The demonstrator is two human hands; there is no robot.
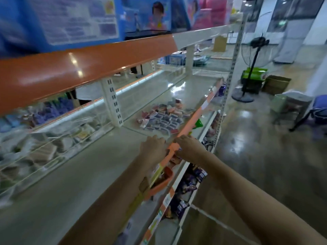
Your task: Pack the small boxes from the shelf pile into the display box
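The pile of small boxes (pixel 161 119) still lies loose on the shelf (pixel 99 156), centre frame. Both hands, left hand (pixel 153 146) and right hand (pixel 190 147), rest at the shelf's orange edge, fingers curled; whether they pinch anything I cannot tell. Packing looks barely begun; no display box is clearly visible.

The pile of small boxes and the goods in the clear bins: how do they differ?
The pile of small boxes lies loose on the bare shelf, mostly dark blue and pink. The goods in the clear bins sit behind dividers, mostly brown and pale. Both are on the same shelf level.
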